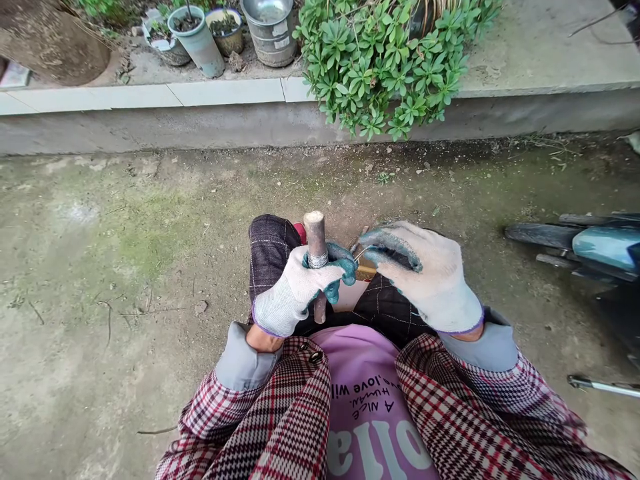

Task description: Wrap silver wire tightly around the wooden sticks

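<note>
My left hand (pixel 313 280), in a white glove with teal-coated fingers, is closed round a short wooden stick (pixel 315 233) held nearly upright. Thin metal wire (pixel 318 259) is wound in several turns about the stick's middle, just above my thumb. A loose length of the wire runs right from my left fingers to my right hand (pixel 425 267). That hand wears a matching glove, and its thumb and fingers are pinched together at the wire's end. Between and below the hands, partly hidden, are a yellowish object (pixel 366 270) and a pale surface (pixel 350 297) between my knees.
Ahead runs a low concrete ledge (pixel 225 127) carrying potted plants, a metal bucket (pixel 270 33) and a leafy green plant (pixel 380 67) that hangs over its edge. At the right stands part of a wheeled vehicle (pixel 600 243), with a metal rod (pixel 605 385) nearer me. Twigs lie on the ground.
</note>
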`<state>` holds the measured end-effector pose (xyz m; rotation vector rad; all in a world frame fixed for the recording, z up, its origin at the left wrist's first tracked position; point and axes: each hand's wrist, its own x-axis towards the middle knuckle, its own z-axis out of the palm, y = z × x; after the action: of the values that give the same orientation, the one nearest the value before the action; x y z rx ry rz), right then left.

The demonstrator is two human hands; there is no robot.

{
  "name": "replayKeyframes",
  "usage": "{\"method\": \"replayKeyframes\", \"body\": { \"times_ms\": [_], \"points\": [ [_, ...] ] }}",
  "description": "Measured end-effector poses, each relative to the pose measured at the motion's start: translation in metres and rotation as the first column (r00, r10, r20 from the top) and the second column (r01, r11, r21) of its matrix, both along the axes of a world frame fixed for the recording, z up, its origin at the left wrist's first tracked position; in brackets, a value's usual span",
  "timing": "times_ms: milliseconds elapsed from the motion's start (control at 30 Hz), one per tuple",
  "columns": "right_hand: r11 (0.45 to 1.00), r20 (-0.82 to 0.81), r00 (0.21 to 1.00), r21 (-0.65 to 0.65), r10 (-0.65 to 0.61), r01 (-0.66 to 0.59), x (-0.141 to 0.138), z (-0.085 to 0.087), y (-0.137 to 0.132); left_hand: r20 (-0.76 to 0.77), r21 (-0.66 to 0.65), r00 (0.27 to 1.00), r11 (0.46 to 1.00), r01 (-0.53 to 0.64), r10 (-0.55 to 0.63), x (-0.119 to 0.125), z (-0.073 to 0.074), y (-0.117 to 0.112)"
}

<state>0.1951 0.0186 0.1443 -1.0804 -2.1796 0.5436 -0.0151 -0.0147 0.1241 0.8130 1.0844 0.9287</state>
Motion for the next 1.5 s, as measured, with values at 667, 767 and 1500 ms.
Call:
{"method": "replayKeyframes", "body": {
  "times_ms": [667, 767, 1500],
  "points": [
    [0.995, 0.095, 0.994, 0.079, 0.057, -0.064, -0.001, 0.002, 0.001, 0.255, -0.079, 0.967, 0.997, 0.016, 0.005, -0.001, -0.023, -0.006],
    [0.991, 0.155, 0.985, 0.098, 0.073, -0.089, 0.001, 0.003, 0.004, 0.183, -0.058, 0.982, 0.997, 0.053, -0.041, -0.004, -0.019, -0.005],
    [0.991, 0.4, 0.908, -0.006, 0.122, -0.13, -0.002, 0.001, 0.011, -0.539, 0.277, 0.841, 0.952, 0.129, 0.043, 0.005, 0.007, -0.001]
  ]
}}
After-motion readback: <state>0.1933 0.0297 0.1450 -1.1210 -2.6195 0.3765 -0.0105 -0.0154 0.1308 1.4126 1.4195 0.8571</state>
